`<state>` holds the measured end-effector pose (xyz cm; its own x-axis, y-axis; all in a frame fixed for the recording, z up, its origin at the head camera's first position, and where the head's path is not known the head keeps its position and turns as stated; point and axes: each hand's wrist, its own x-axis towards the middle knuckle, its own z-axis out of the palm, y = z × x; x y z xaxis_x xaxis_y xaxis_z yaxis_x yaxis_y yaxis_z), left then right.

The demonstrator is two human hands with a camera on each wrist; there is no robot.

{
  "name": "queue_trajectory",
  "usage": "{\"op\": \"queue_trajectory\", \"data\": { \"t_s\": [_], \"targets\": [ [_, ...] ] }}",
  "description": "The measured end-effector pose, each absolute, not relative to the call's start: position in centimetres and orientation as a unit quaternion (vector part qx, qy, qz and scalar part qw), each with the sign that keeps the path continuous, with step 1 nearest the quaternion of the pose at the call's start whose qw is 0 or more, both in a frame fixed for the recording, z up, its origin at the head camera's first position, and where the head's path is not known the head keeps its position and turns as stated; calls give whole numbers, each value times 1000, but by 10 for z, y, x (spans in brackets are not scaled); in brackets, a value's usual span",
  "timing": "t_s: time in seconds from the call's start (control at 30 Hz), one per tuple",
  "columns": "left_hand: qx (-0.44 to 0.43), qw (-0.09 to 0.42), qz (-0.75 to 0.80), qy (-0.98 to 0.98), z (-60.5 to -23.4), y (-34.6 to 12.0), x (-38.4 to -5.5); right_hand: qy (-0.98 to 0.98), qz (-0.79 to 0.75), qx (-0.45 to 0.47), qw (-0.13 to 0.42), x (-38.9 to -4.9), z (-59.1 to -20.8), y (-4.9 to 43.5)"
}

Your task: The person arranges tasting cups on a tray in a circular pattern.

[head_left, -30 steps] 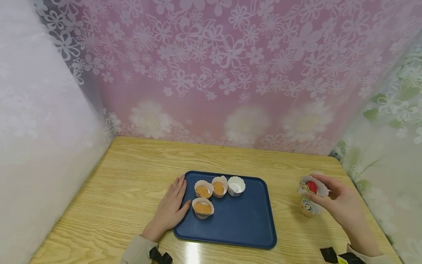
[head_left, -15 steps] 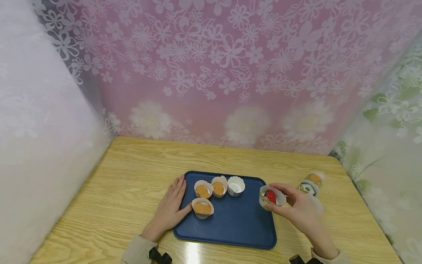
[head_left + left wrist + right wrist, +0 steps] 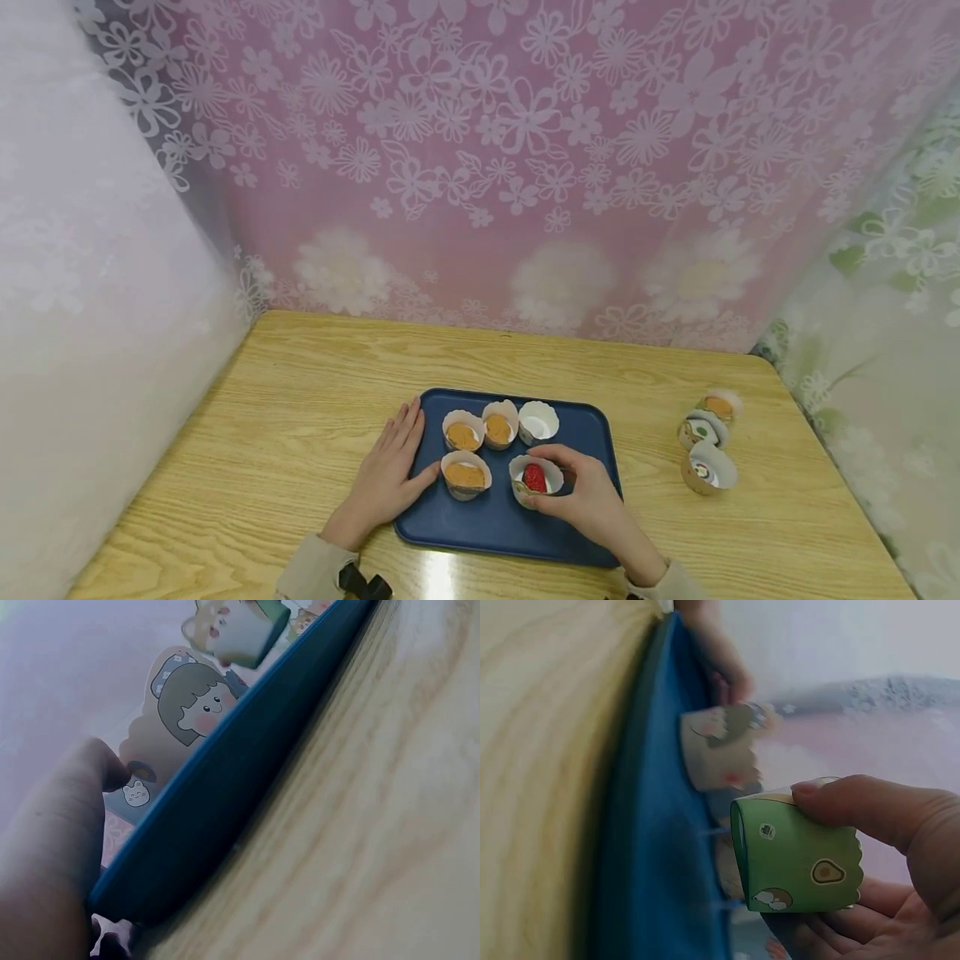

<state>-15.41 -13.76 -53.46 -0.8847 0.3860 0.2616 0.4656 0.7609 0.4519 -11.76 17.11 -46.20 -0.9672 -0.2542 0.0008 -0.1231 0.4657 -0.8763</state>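
My right hand (image 3: 596,500) grips a paper baking cup (image 3: 552,477) by its sides over the right half of the blue tray (image 3: 487,532). Inside lies a red strawberry-like piece (image 3: 535,477). The right wrist view shows the cup's green, avocado-printed wall (image 3: 802,855), its base seemingly just off the tray. At the tray's left edge my left hand (image 3: 386,471) lies flat with fingers straight. Its thumb (image 3: 64,802) touches a front-left cup (image 3: 466,490) with orange-brown filling. Behind stand two cups (image 3: 462,425) with similar filling and a white cup (image 3: 538,417) without visible filling.
On the wooden table (image 3: 315,392), right of the tray, three more paper cups (image 3: 708,471) stand in a row; the rearmost holds something orange. A pink floral curtain (image 3: 480,250) hangs behind the table, with pale curtains at both sides.
My right hand has carried the cup with the red piece leftward from the table's right side to over the tray. The front-left cup has shifted slightly right at my left thumb.
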Motion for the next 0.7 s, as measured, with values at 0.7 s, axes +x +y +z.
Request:
{"op": "queue_trajectory", "data": {
  "t_s": [0.7],
  "targets": [
    [-229,85,-253,-936,-536,-138,-154,835,-521,-144,104,-108,-481,147]
  ]
}}
